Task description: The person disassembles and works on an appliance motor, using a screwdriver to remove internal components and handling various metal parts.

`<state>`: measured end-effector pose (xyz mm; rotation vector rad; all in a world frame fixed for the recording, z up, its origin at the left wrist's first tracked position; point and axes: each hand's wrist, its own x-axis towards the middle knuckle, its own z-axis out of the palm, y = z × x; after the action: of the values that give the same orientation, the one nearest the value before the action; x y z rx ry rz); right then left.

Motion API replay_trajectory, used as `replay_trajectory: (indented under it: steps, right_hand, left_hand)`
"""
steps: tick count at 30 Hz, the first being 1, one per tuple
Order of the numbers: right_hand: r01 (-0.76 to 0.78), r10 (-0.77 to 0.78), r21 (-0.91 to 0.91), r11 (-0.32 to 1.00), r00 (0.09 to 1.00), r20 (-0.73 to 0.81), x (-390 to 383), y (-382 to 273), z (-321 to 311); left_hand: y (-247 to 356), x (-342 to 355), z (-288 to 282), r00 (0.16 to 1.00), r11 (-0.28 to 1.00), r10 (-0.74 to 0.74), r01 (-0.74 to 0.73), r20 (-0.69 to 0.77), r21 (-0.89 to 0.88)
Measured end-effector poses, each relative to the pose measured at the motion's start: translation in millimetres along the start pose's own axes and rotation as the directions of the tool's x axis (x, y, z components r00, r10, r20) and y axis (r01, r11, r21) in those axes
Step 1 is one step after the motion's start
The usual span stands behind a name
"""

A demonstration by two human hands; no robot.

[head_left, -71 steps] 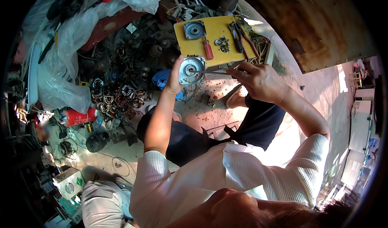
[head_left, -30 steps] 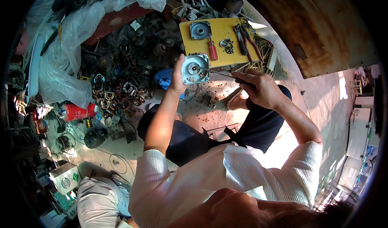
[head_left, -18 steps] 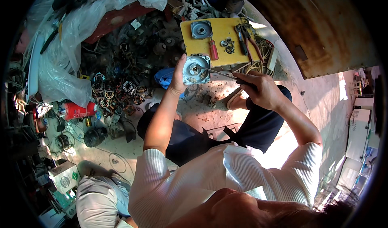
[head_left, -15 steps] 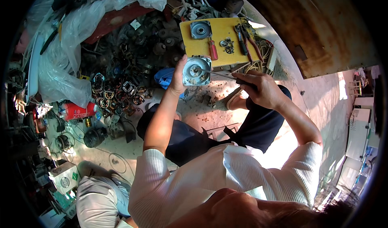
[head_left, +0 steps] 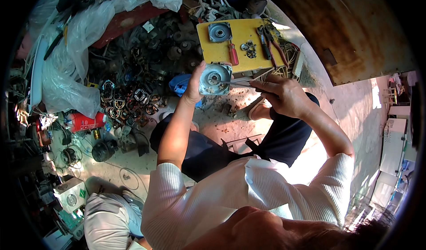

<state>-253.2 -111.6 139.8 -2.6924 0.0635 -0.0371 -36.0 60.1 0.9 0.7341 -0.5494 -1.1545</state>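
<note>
My left hand (head_left: 194, 85) grips a square grey metal motor end cover (head_left: 206, 75) by its left edge, with the round recess facing up. Greyish-brown crumbs lie inside its hollow. In my right hand (head_left: 286, 98) is a screwdriver-like tool with a long thin metal shaft (head_left: 242, 84); my fingers hide its handle. The shaft reaches leftward over the cover's right rim toward the central hub, and I cannot tell whether its tip touches. Just beyond, on a yellow board (head_left: 262, 62), sit a similar end cover (head_left: 220, 32) and a red-handled screwdriver (head_left: 234, 55).
Pliers (head_left: 277, 50) and small dark parts (head_left: 249, 50) lie on the board. Copper-wound motor parts (head_left: 128, 100) heap at left near a blue bag (head_left: 179, 85). A rusty panel (head_left: 346, 32) stands at far right. Another person (head_left: 106, 219) is at lower left.
My right hand has shifted slightly left and turned, hiding the tool's dark handle. The shaft lies flatter across the cover. My left hand and the end cover have barely moved.
</note>
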Motion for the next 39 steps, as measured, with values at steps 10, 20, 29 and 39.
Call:
replay_trajectory:
  steps: [10, 20, 29, 39]
  right_hand:
    - [-0.003, 0.003, -0.059, 0.998, 1.0, 0.001, 0.4, -4.6, -1.4]
    - [-0.043, 0.037, -0.113, 0.993, 0.998, -0.054, -1.8, -9.5, 5.3]
    - [-0.052, 0.048, -0.056, 0.997, 0.996, -0.072, -5.4, -12.4, 19.1]
    - [-0.022, 0.002, -0.161, 0.987, 0.993, -0.121, -8.4, -16.7, 18.4]
  left_hand:
    - [4.3, -3.5, 0.8, 0.995, 0.988, 0.084, -0.075, -0.061, 0.134]
    - [7.7, -4.8, 0.8, 0.958, 0.874, 0.284, -0.244, -0.033, 0.42]
    - [7.6, -4.4, 4.9, 0.919, 0.731, 0.394, -0.319, 0.009, 0.603]
    - [3.5, -3.6, 4.0, 0.908, 0.685, 0.418, -0.33, 0.021, 0.649]
